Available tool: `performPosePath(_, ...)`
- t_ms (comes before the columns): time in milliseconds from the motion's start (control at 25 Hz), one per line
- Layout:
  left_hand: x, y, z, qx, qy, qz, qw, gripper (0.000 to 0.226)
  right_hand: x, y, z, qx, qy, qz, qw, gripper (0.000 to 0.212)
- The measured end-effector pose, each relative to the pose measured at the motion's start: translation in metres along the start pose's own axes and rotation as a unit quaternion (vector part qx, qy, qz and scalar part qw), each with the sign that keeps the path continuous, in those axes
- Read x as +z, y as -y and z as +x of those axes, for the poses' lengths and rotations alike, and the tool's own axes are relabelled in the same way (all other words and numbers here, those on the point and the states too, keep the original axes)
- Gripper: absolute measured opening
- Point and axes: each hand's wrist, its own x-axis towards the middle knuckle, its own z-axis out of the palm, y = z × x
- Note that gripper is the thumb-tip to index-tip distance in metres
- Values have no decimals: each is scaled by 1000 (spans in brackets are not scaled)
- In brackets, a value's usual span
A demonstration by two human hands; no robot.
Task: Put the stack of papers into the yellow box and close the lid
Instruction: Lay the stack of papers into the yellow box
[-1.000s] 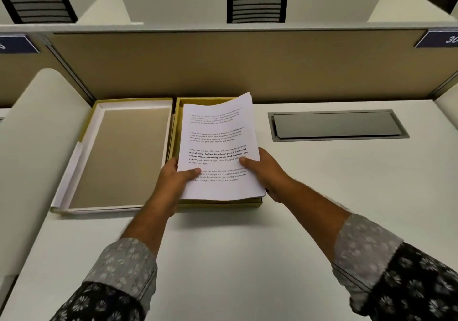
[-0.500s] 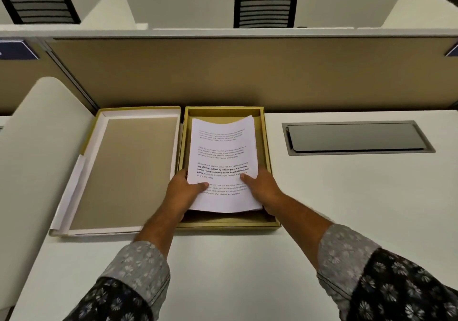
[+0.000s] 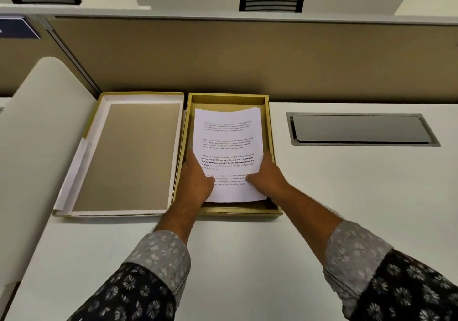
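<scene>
A white stack of papers [image 3: 226, 142] with printed text lies low inside the open yellow box [image 3: 271, 132] at the back of the desk, its far end slightly curled. My left hand [image 3: 197, 179] grips the stack's left edge and my right hand [image 3: 266, 174] grips its right edge, thumbs on top. The box lid [image 3: 128, 157] lies upside down just left of the box, its beige inside facing up.
A grey cable hatch [image 3: 359, 128] is set into the white desk [image 3: 347, 196] to the right of the box. A tan partition [image 3: 247, 55] runs behind it. A curved white side panel [image 3: 32, 134] stands at the left.
Both hands have carried the stack forward and down, from above the box's near rim into the box. The camera view has tilted downward.
</scene>
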Motion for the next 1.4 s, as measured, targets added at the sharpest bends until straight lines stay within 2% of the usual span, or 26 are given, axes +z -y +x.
performPosePath(200,1,2,3,8,-13,48,999,84,-2,7,2,-22,-7,-63,998,88)
performPosePath(360,-4,2,11,-7,19,56,998,88,3,10,-3,-10,-10,-69,998,87)
performPosePath(520,-3,2,16,-16,14,70,997,84,6,13,-9,-30,-48,-94,994,87)
performPosePath(600,1,0,14,-17,-8,72,997,86,6,15,-11,-52,-59,-131,988,92)
performPosePath(760,6,-1,4,5,-21,120,993,100,11,12,-16,-70,-49,-276,957,98)
performPosePath(880,5,4,-6,21,-24,153,988,83,17,3,-19,-78,-16,-326,942,89)
performPosePath(1120,-16,17,-52,44,-125,4,991,50,14,4,-21,-72,-21,-301,951,87)
performPosePath(1200,-24,28,-70,20,-173,-64,983,35,16,10,-26,-77,-34,-295,952,86)
performPosePath(1280,-35,41,-82,-66,-235,-168,955,26,20,18,-33,-103,-48,-295,949,85)
performPosePath(1400,-58,68,-87,-185,-321,-309,876,28,36,42,-42,-150,-31,-291,944,84)
